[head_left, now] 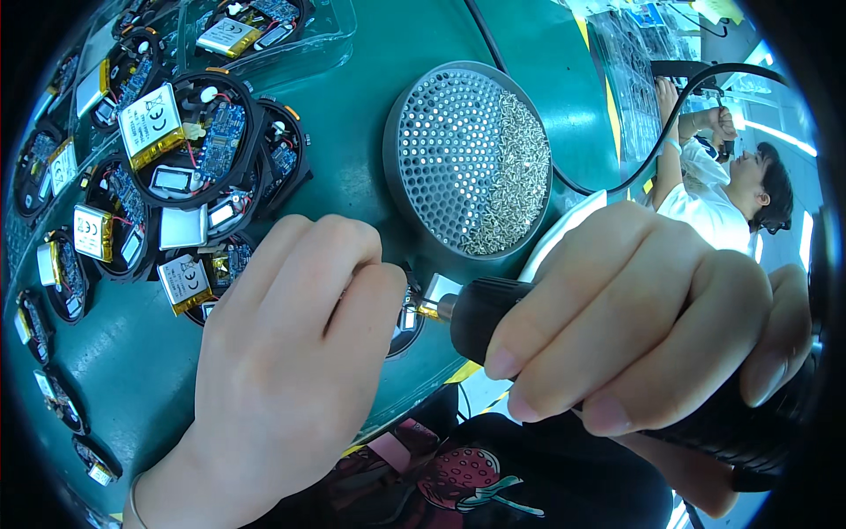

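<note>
My right hand (643, 317) is wrapped round a thick black electric screwdriver (485, 322). Its thin bit points left and meets a small round watch module (407, 340) at the table's near edge. Curled fingers of my left hand (295, 353) grip that module from the left and cover most of it. A white battery and part of a dark ring show between the two hands. Whether the bit sits in a screw cannot be made out. Just beyond the hands stands a round grey screw tray (394, 189) with a perforated face; many tiny silver screws (513, 181) lie along its right side.
Several round watch modules (198, 132) with batteries and blue circuit boards are stacked at the left. A clear plastic tray (339, 40) holds some at the back. A black cable (656, 163) curves across the right. Another person (718, 194) works at the far right.
</note>
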`<act>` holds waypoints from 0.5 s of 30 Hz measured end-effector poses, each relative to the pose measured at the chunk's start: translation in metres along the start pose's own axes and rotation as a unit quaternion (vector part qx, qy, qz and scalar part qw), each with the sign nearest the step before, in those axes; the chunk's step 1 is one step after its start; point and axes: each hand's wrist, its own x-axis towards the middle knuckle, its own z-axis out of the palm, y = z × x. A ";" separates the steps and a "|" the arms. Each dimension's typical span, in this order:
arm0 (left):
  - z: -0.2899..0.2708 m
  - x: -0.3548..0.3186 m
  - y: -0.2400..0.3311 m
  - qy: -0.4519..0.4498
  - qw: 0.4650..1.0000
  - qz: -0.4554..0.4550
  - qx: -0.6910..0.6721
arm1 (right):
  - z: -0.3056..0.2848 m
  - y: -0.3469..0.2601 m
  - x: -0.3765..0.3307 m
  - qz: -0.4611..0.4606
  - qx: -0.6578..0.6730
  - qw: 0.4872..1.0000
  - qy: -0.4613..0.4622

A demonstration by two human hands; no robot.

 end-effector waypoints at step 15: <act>-0.009 -0.011 0.009 -0.046 0.982 0.140 0.115 | -0.007 -0.008 -0.002 0.025 0.058 0.998 -0.007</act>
